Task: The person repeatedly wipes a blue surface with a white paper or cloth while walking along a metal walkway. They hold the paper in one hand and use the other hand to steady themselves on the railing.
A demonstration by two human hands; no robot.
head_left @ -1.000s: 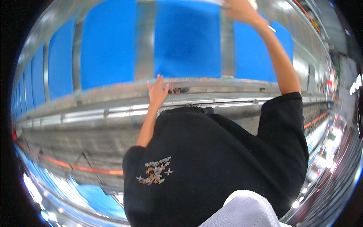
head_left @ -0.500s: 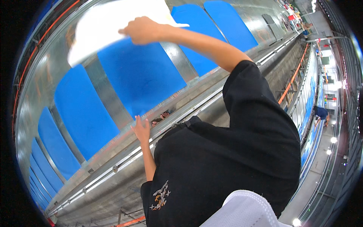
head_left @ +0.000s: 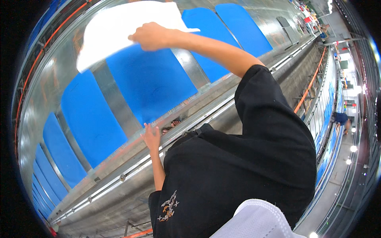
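Since the frame a second back: right hand (head_left: pixel 152 36) now in over the far half of the nearest blue panel (head_left: pixel 152 77), the white sheet (head_left: pixel 129 20) spread into view with it; whole view swung aslant.

Right fingers curled together, apparently clamped on the sheet's near edge; thumb side hidden. Sheet lies across that panel's far end, its left corner reaching toward the next panel (head_left: pixel 93 119); a narrow tip pokes out beyond the wrist. Left hand (head_left: pixel 151 138): fingers apart, tips at the panel's near-left corner; cannot tell if pressing.

Handling, my judgement: one grip on so wide a sheet leaves the left corner free to fold or drag. Best kept low and even, edge stretched, left hand light so the panel stays square on the metal surface (head_left: pixel 115 99). Left edge blurred, so go gently there.
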